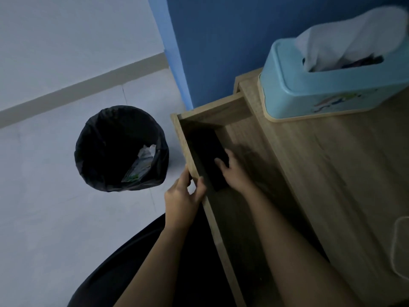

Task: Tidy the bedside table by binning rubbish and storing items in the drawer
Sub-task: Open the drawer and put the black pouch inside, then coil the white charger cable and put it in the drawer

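The wooden drawer (pixel 239 138) of the bedside table (pixel 345 173) stands pulled out. My left hand (pixel 183 196) grips the drawer's front panel (pixel 188 151), thumb inside and fingers outside. A flat black rectangular object (pixel 205 149) lies inside the drawer along the front panel. My right hand (pixel 234 171) is down in the drawer with its fingertips on the near end of that black object. Left of the drawer, on the floor, stands a round bin (pixel 121 149) lined with a black bag, with crumpled paper and a wrapper (pixel 141 165) inside.
A light blue tissue box (pixel 327 85) with a white tissue sticking out sits at the table's back. A clear plastic item (pixel 400 247) shows at the right edge. A blue wall (pixel 221 41) is behind. My dark-clothed lap (pixel 132 262) is below.
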